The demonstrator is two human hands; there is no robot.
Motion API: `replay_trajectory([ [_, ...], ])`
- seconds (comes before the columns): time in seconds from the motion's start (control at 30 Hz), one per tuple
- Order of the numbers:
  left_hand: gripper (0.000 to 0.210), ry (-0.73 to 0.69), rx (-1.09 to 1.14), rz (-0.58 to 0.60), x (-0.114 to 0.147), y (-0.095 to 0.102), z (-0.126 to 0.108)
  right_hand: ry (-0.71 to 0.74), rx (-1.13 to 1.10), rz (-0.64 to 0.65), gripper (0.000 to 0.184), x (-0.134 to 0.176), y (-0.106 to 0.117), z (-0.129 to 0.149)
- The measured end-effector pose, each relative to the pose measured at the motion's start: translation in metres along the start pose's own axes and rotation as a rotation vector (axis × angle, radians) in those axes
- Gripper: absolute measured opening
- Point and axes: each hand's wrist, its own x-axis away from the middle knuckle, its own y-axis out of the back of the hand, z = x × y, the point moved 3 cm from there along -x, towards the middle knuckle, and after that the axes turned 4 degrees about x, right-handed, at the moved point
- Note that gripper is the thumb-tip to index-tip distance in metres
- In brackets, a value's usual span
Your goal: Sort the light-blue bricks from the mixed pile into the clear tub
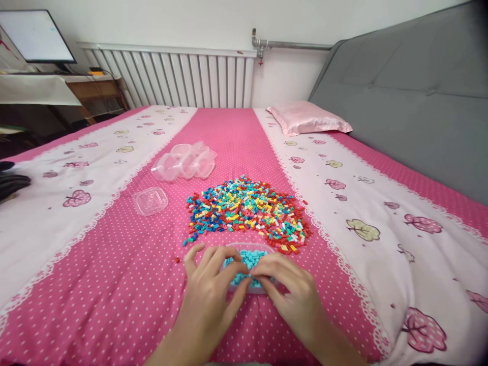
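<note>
A clear plastic container full of light-blue toy bricks sits on the bed in front of me. Over it, my left hand and my right hand meet, thumb and forefinger of each drawn together in a pinch. Whatever lies between the fingertips is too small or hidden to name. Just beyond the container spreads a big heap of mixed small toy bricks in red, blue, yellow, teal and white. One red piece lies apart, left of my left hand.
Several clear plastic containers are grouped beyond the heap to the left, with a clear lid closer to me. A pink pillow rests by the grey headboard. Black fabric lies at the left edge.
</note>
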Motion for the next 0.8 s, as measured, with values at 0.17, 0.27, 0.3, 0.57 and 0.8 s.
replay_trajectory([
  [0.17, 0.013, 0.008, -0.015, -0.018, -0.003, 0.004, 0.004, 0.014, -0.051, 0.003, 0.021, -0.002, 0.0, 0.005],
  [0.27, 0.012, 0.033, -0.075, -0.046, -0.009, 0.007, 0.018, -0.012, -0.022, 0.009, 0.021, -0.003, 0.003, 0.007],
  [0.3, 0.012, 0.04, -0.108, -0.047, -0.01, 0.007, 0.024, -0.024, -0.01, 0.009, 0.021, -0.003, 0.004, 0.007],
  [0.57, 0.011, 0.114, -0.23, 0.021, -0.012, 0.001, 0.045, -0.029, -0.018, 0.007, 0.024, -0.002, 0.01, 0.009],
  [0.8, 0.011, 0.128, -0.239, 0.011, -0.013, 0.001, 0.041, -0.021, -0.012, -0.002, 0.025, -0.003, 0.014, 0.011],
])
